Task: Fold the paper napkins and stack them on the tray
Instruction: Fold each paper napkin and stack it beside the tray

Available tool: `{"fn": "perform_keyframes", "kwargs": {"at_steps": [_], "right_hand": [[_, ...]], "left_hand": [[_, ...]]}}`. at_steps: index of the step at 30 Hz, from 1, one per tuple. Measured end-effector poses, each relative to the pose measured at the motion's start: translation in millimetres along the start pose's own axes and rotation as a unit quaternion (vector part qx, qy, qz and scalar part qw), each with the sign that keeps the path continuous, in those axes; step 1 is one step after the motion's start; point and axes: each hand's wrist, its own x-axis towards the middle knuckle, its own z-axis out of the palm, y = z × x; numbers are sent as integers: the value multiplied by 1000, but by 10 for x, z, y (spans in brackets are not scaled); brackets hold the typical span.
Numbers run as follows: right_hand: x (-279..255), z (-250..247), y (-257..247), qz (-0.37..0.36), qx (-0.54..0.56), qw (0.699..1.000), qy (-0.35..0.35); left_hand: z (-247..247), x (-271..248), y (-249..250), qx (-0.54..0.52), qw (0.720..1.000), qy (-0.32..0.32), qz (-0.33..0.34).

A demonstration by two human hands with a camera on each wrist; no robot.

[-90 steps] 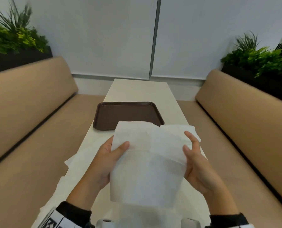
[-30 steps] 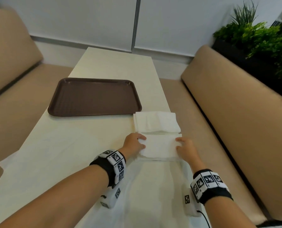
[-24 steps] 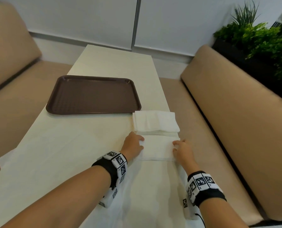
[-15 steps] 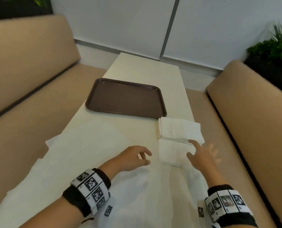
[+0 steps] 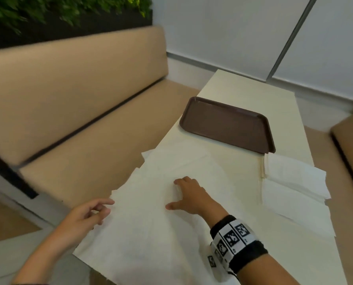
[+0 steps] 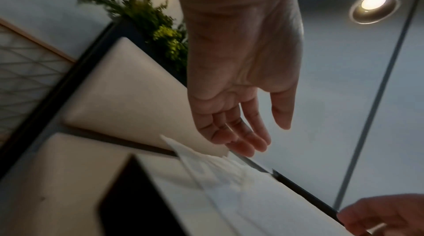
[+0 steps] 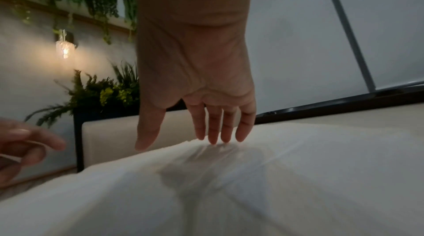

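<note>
Cream table [image 5: 253, 87] with brown tray [image 5: 229, 124], right hand [image 5: 192, 196] flat, fingers spread on unfolded napkins [image 5: 151, 233]; left hand [image 5: 87, 214] loosely uncurled, empty, at their edge.

A long cream surface [image 5: 253, 87] runs toward a pale grey wall [image 5: 223, 27] split by a slim metal strip [image 5: 290, 38]. A tan padded bench [image 5: 72, 83] with a dark seam lies along the left side, and a second tan bench [image 5: 352, 136] shows at the right edge. Green plants [image 5: 48, 9] sit in a dark planter above the left backrest. A round ceiling lamp [image 6: 375, 0] and a glass wall lamp [image 7: 65, 46] glow warmly.
</note>
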Motion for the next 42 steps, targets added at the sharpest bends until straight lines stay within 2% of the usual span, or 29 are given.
{"fn": "perform_keyframes", "kwargs": {"at_steps": [3,8,13,19,26,29,32,35,38,40,42], "right_hand": [[76,66,-120,54,-62,997,6],[129,72,-154,114,-78,990,13],[122,61,-145,155,-33,987,13],[86,40,-206,160,38,986,19],[-9,100,-204,132,76,987,52],[-72,47,-175,93,150,981,83],[-152,-8,-131,54,272,954,116],[-253,15,-95,56,376,914,145],[-334,54,-77,44,364,919,143],[-441,-46,-122,-11,328,931,161],[-621,-271,-217,-81,330,923,179]], "left_hand": [[-149,-79,-195,-11,999,29,-20],[-260,-137,-413,-15,998,58,-26],[-320,-153,-470,-18,997,74,-27],[-334,-179,-437,-31,996,76,-25],[-335,-224,-460,-42,996,79,-29],[-356,-236,-460,-44,996,78,-28],[-373,-243,-445,-45,995,84,-19],[-377,-249,-419,-39,995,91,-16],[-384,-277,-397,-44,995,84,-19],[-355,-280,-314,-58,995,86,-6],[-284,-232,-151,-63,993,91,24]]}}
